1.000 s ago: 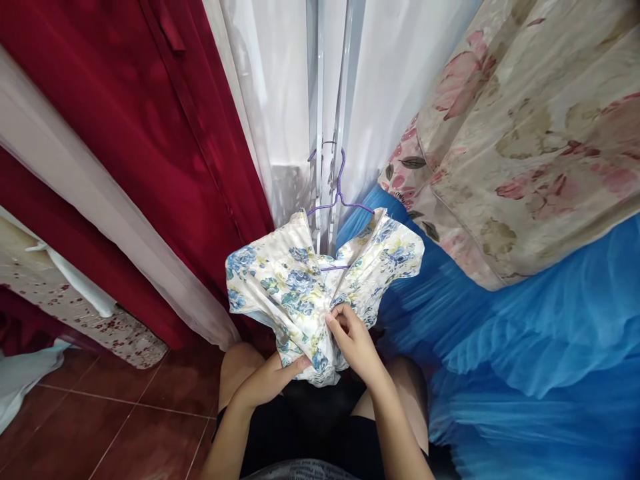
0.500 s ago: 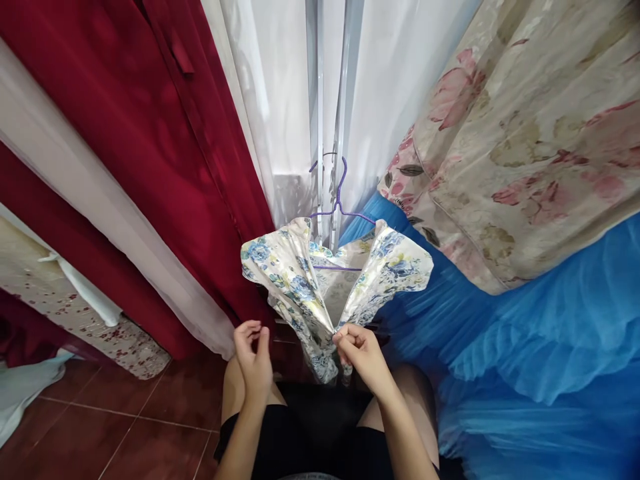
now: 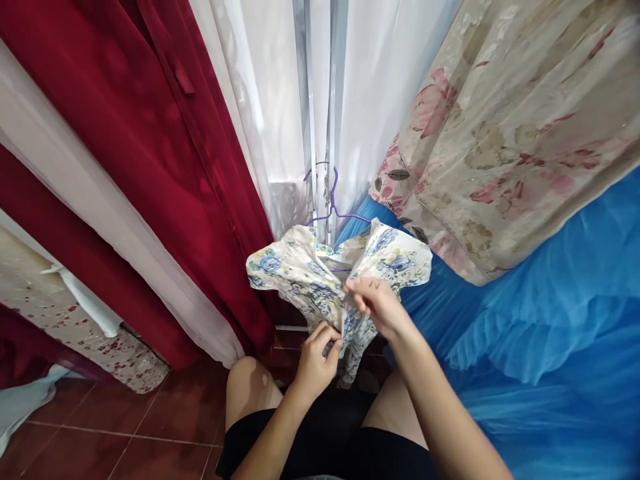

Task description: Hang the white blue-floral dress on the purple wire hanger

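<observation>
A small white dress with blue flowers (image 3: 300,273) hangs on a purple wire hanger (image 3: 333,200) hooked on a pale upright rail. My right hand (image 3: 375,303) is raised to the front of the dress and pinches its fabric near the middle. Lower down, my left hand (image 3: 316,360) pinches the dress's front edge. Both hands are closed on the cloth. My knees show below, above the red tiled floor.
Dark red dresses (image 3: 150,133) hang at the left with a white garment (image 3: 75,193) between them. White sheer cloth (image 3: 270,100) hangs behind the rail. A cream floral dress (image 3: 500,133) and a blue tulle skirt (image 3: 540,320) fill the right.
My left hand, free half a second ago, has come back to grip the dress. My right hand has moved up the dress front. The view has shifted slightly.
</observation>
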Tool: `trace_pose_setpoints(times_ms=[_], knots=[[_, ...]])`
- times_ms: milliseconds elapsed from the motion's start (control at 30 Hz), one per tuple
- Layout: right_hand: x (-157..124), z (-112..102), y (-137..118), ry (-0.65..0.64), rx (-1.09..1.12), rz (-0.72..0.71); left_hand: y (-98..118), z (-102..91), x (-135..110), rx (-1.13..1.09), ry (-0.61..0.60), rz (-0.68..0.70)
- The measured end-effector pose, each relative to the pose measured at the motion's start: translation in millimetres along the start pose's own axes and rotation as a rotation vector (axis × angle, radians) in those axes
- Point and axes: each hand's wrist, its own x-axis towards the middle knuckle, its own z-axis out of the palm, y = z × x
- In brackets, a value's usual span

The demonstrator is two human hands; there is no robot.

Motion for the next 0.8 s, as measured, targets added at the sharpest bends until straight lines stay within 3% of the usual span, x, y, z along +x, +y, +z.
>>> trace_pose_setpoints(times_ms=[167,333,400,533,667,800], knots=[[47,26,-55,0.144,0.066,-0.255,5,-13.1,1,0.154,-0.194,-0.026],[45,46,-56,0.191,0.036,-0.331,-4,-30.3,9,0.242,-0.344,0.006],[35,47,-46,0.195,0.010,-0.351,1,-42.5,26,0.174,-0.260,0.027],[15,48,-31,0.181,-0.056,-0.404,34,-70.5,83,0.020,0.162,0.188],[6,47,-27,0.175,-0.147,-0.431,71,-85.5,129,0.157,0.188,0.412],[10,42,-18,0.253,-0.193,-0.492,80,-83.1,138,0.318,0.228,0.531]])
